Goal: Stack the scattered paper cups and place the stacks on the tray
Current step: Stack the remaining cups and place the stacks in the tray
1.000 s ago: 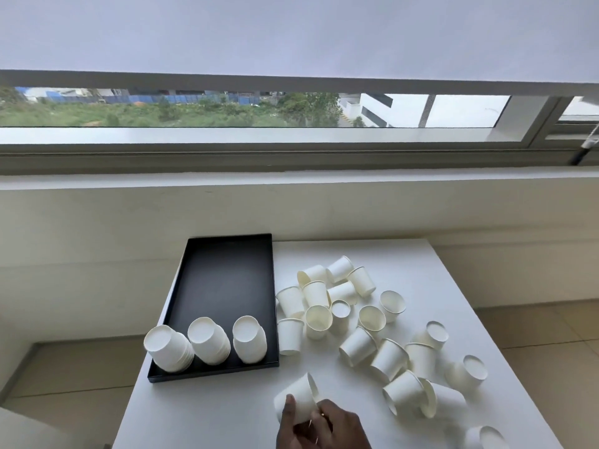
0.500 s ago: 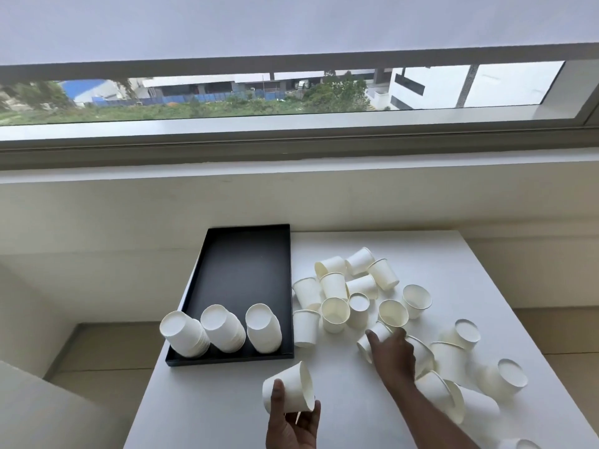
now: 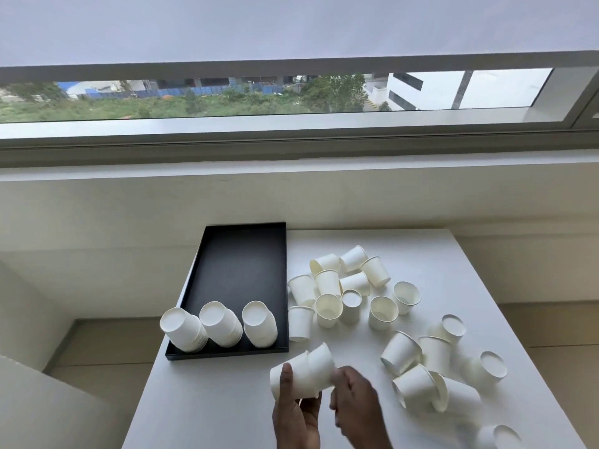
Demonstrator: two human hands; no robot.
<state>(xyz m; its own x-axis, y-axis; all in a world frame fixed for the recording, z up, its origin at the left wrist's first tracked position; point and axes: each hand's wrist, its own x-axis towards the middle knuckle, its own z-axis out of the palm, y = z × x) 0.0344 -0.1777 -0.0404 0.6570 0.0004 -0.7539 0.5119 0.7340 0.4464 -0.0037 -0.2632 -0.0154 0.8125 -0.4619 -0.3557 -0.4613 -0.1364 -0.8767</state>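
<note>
Low in the head view, my left hand (image 3: 297, 416) grips a white paper cup (image 3: 296, 377) lying on its side above the white table (image 3: 220, 403). A second cup (image 3: 322, 359) sits partly nested in it, and my right hand (image 3: 356, 406) holds that cup's far end with curled fingers. The black tray (image 3: 240, 270) lies at the table's left and carries three upturned stacks (image 3: 220, 324) along its near edge. Several loose cups (image 3: 329, 311) lie scattered right of the tray, with more (image 3: 418, 384) near the right edge.
The table stands against a low wall (image 3: 291, 202) under a wide window. Its left edge runs just beside the tray, with floor (image 3: 107, 341) below. A pale surface (image 3: 39, 409) fills the lower left corner. One cup (image 3: 499, 437) lies at the table's near right corner.
My right hand came back from the scattered cups with a cup and brought it to the cup in my left hand. The two cups are now partly nested.
</note>
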